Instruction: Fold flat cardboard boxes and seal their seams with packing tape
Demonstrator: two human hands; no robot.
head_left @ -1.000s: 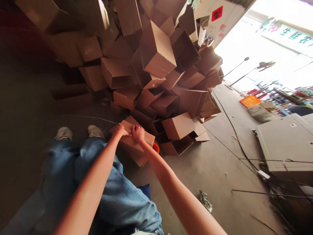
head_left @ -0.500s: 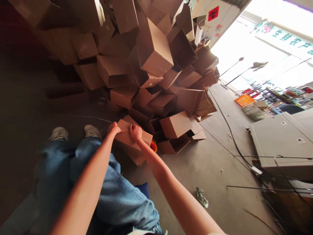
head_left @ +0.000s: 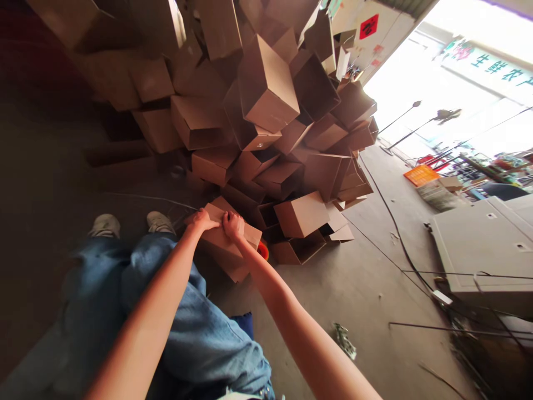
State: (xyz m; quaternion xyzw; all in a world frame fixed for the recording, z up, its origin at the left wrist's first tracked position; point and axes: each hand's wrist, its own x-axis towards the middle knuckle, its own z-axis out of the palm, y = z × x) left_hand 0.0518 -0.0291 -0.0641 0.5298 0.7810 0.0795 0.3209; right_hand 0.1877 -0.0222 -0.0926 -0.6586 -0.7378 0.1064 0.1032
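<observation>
Both my hands are on a flat-lying brown cardboard box [head_left: 219, 241] at the foot of a large heap of cardboard boxes [head_left: 266, 133]. My left hand [head_left: 203, 220] grips the box's upper edge, and my right hand [head_left: 232, 225] grips the same edge a little further along. The box's lower end is partly hidden behind my forearms. An orange-red rounded object [head_left: 263, 250] shows just past the box, mostly hidden. My own jeans [head_left: 175, 311] and white shoes [head_left: 159, 223] lie to the left below my arms.
Black cables [head_left: 395, 239] run across the concrete floor [head_left: 333, 289] to the right. A grey metal cabinet [head_left: 483, 250] stands at the right, with an orange crate [head_left: 421, 175] beyond it. A crumpled scrap [head_left: 345, 340] lies near my right arm, and a dark blue item [head_left: 244, 325] lies beside my leg.
The view has swayed slightly. Both hands have stayed on the same box, and the box and heap show no clear movement of their own.
</observation>
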